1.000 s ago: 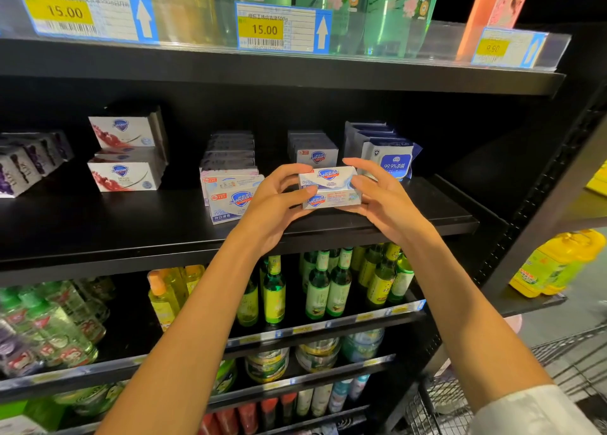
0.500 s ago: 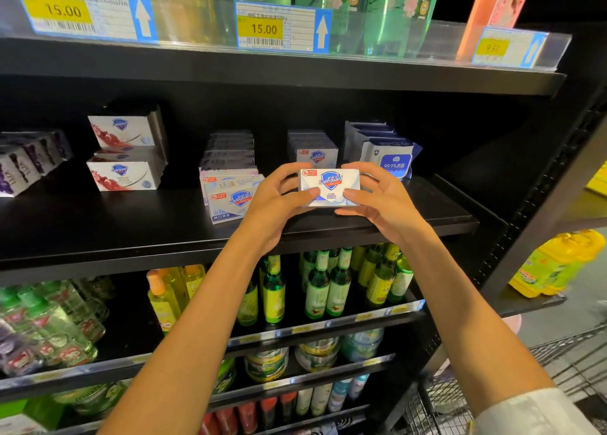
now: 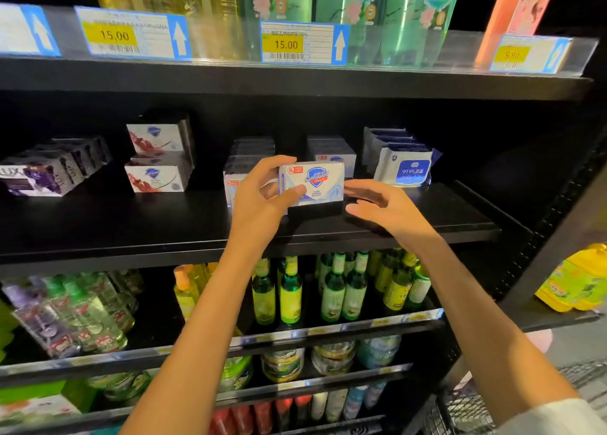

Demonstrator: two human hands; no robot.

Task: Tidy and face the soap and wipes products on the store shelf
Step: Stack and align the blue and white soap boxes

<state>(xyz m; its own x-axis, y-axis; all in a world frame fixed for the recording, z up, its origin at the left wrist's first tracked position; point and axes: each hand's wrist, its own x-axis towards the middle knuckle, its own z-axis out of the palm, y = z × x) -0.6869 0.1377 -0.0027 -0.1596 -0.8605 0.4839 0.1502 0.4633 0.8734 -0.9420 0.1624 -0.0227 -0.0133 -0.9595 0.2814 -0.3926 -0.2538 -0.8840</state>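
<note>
Holding the white Safeguard soap box upright with its front toward us, our left hand forms the only grip, thumb on the face and fingers over the top-left corner; our right hand hangs just beside the box, fingers loosely spread and holding nothing. The box sits at or just above the black shelf, in front of its own row of soap boxes, though we cannot tell whether it touches down. We judge the job partly done: the wipes packs to the right already face forward, the red-print soap boxes stand stacked, but the Lux soaps at far left lie angled. Above, price tags front tall bottles; below stand green bottles.
</note>
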